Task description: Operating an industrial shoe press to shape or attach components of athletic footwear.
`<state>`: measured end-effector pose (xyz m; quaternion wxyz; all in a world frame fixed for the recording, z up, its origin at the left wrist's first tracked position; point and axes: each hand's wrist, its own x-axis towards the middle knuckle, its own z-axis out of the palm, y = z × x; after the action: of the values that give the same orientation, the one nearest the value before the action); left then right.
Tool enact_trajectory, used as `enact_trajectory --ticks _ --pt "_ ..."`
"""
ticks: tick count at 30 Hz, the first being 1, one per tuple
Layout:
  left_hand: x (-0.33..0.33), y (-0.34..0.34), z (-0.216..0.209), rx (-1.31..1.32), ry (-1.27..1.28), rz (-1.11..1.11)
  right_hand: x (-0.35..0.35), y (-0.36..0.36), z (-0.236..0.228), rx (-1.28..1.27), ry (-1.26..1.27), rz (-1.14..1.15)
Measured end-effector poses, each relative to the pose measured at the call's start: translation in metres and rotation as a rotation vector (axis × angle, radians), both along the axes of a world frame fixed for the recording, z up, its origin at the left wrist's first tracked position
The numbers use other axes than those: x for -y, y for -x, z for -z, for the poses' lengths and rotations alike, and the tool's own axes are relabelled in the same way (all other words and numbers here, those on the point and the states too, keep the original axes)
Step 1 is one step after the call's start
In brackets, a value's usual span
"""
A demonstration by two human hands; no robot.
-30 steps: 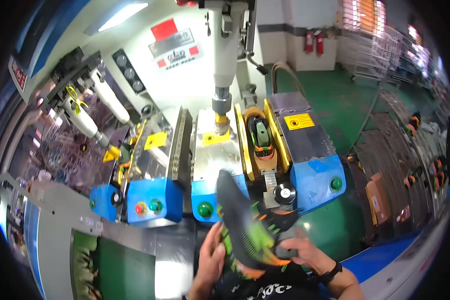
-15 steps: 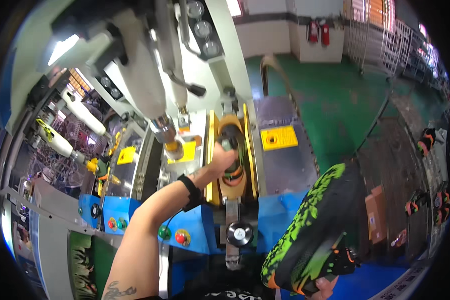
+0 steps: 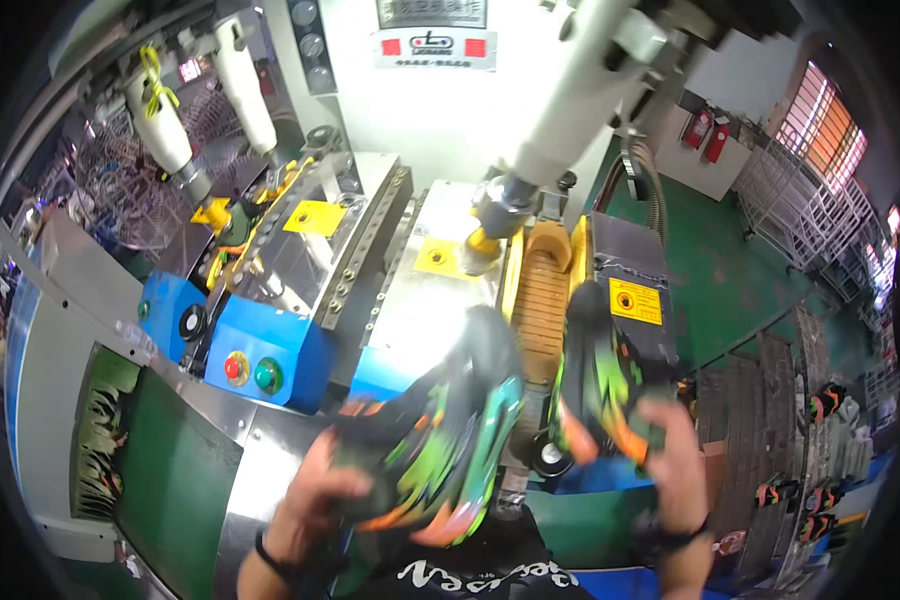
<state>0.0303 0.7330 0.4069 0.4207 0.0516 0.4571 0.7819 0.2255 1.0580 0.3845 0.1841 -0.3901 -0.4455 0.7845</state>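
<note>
My left hand (image 3: 315,488) is closed on the heel end of a black sneaker (image 3: 425,440) with green and orange patches, held tilted in front of my body. My right hand (image 3: 673,445) grips the heel end of a second sneaker (image 3: 600,375) in similar colours, its toe pointing away from me. Both sneakers are slightly blurred. Between and beyond them lies the machine's tan ribbed sole bed (image 3: 542,310), flanked by yellow side plates. A white press arm (image 3: 560,120) with a metal and yellow tip slants down just left of the bed.
A second press station at left has blue housing (image 3: 270,345) with a red button (image 3: 235,368) and a green button (image 3: 269,376). Another sneaker (image 3: 235,228) sits under its press. A slatted rack (image 3: 760,400) with several shoes stands at right. Fire extinguishers (image 3: 698,130) are at the back.
My left hand has come back from the sole bed, bringing the sneaker that lay there. My right hand has raised its sneaker toward the bed. The view has swung left.
</note>
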Motion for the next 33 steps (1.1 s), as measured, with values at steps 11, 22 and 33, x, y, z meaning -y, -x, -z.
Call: enact_trajectory --ticks 11,22,33 --pt "0.182 -0.075 0.111 0.006 0.363 -0.364 -0.035 0.219 0.096 0.595 -1.13 -0.091" --pt "0.244 -0.107 0.184 0.083 0.847 -0.463 -0.047 0.226 0.087 0.699 -1.1 -0.136" --pt "0.264 -0.031 0.198 0.519 0.468 -0.413 0.26 0.246 0.114 0.074 -1.739 -0.466"
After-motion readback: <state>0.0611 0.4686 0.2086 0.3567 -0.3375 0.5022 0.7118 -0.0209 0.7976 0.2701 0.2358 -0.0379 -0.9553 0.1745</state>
